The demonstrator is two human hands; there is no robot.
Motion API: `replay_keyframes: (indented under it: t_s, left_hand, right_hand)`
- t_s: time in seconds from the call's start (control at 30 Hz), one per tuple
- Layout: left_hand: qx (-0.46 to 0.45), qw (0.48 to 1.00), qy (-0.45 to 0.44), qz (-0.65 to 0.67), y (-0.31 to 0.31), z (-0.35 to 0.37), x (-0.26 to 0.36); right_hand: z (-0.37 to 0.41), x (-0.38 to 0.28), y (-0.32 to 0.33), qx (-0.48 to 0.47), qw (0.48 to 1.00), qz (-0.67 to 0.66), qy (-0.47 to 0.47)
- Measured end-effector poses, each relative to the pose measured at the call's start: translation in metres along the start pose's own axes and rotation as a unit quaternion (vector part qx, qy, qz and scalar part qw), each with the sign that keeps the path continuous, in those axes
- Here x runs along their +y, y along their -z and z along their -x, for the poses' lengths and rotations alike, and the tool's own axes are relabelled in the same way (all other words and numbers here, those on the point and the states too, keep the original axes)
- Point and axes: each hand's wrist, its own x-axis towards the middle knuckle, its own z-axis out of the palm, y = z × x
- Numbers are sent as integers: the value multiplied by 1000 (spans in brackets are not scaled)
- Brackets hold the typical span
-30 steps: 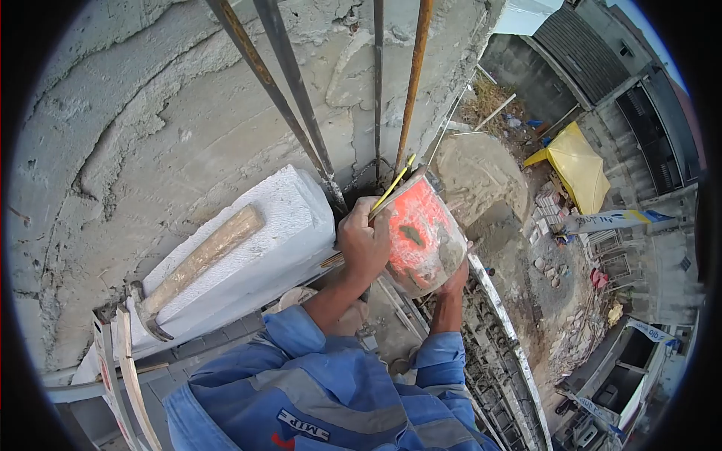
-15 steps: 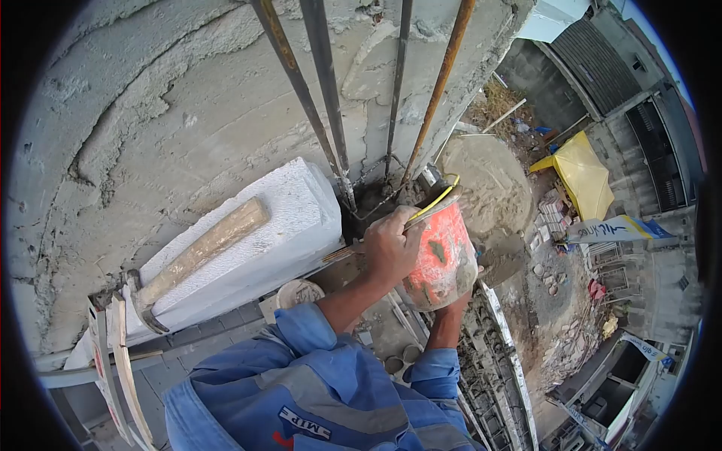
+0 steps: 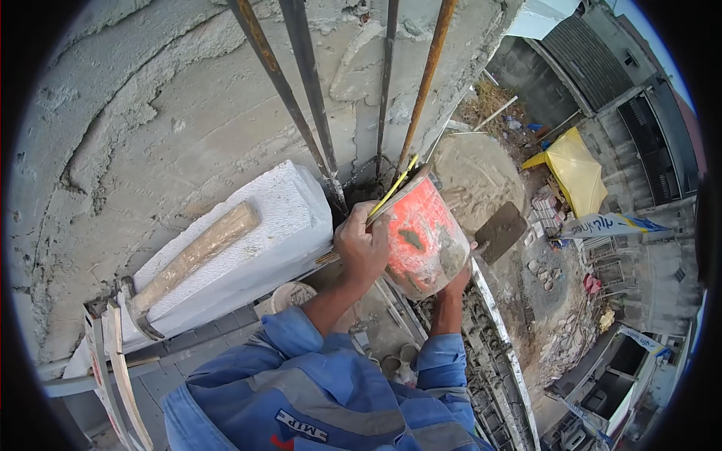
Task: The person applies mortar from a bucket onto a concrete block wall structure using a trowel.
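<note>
Just beyond the blue jacket, the right hand is at the lower right side of the red bucket; its fingers are mostly hidden, so I cannot tell their grip. The left hand pinches the bucket's rim beside the yellow handle. The bucket is tilted between both hands, its long axis going from base near the jacket to mouth near the steel bars, with the left hand nearer this mouth. Left of the bucket, a hammer lies on a white block
</note>
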Motion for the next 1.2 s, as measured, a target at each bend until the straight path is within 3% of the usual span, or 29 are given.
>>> replay_keyframes:
  t_s: [0.03, 0.07, 0.1, 0.13, 0.23, 0.27, 0.37, 0.43, 0.47, 0.5, 0.57, 0.6, 0.67, 0.73, 0.8, 0.9, 0.97, 1.0, 1.03, 1.07, 1.1, 1.2]
  left_hand:
    - [-9, 1000, 4, 0, -3, 7, 4]
    - [-38, 998, -50, 0, -11, 9, 9]
    - [-61, 992, -107, -2, -14, 4, 11]
    - [-60, 992, -108, -5, -9, 4, 10]
    - [-46, 998, -35, -19, -6, 6, 4]
    - [-42, 998, -46, -11, -4, 4, -2]
    - [-78, 994, -71, 5, -17, 11, 10]
    - [-160, 961, -221, 37, -33, 39, 19]
    - [-220, 944, -241, 41, -36, 58, 16]
    - [-278, 922, -268, 2, -30, 71, 22]
    - [-345, 877, -334, -13, -16, 105, 13]
    - [-378, 855, -353, -11, -7, 122, 4]
    - [-456, 803, -383, -27, 18, 145, -7]
    - [-491, 774, -398, -28, 29, 165, -24]
    - [-519, 747, -414, -39, 38, 170, -26]
    - [-498, 761, -411, -58, 49, 164, -5]
    - [-392, 845, -353, -88, 69, 152, 21]
    - [-386, 846, -357, -95, 65, 155, 11]
    - [-279, 942, -184, -36, 53, 164, -9]
    - [-158, 987, 1, 28, 44, 172, -22]
    - [-187, 973, 118, 64, 35, 167, -24]
    - [-175, 963, 184, 90, 8, 169, -51]
  right_hand:
    - [13, -6, 8, -2, 1000, -20, -13]
    - [23, -17, 4, -11, 999, -44, -20]
    - [36, -24, -5, -50, 983, -174, -13]
    - [43, -25, -13, -81, 966, -244, -6]
    - [2, 16, 1, -68, 983, -170, -8]
    - [-22, 39, 16, -40, 991, -130, -13]
    - [4, 20, 35, -11, 993, -113, -21]
    - [40, -3, 46, 24, 993, -107, -50]
    - [59, -9, 57, 3, 990, -131, -43]
    - [76, -9, 83, 47, 996, -66, -35]
    - [120, -24, 119, 181, 977, 46, -105]
    - [136, -16, 148, 190, 977, 63, -70]
    - [173, -29, 171, 233, 955, 154, -100]
    - [202, -48, 173, 240, 958, 135, -83]
    - [216, -59, 171, 228, 944, 229, -64]
    - [217, -73, 149, 219, 922, 318, -40]
    - [213, -78, 133, 194, 888, 416, -18]
    - [215, -84, 125, 185, 891, 413, -14]
    - [218, -91, 116, 162, 897, 410, 4]
    - [223, -93, 112, 140, 901, 410, 18]
    - [224, -89, 125, 130, 907, 401, 19]
    - [248, -94, 119, 101, 921, 371, 62]
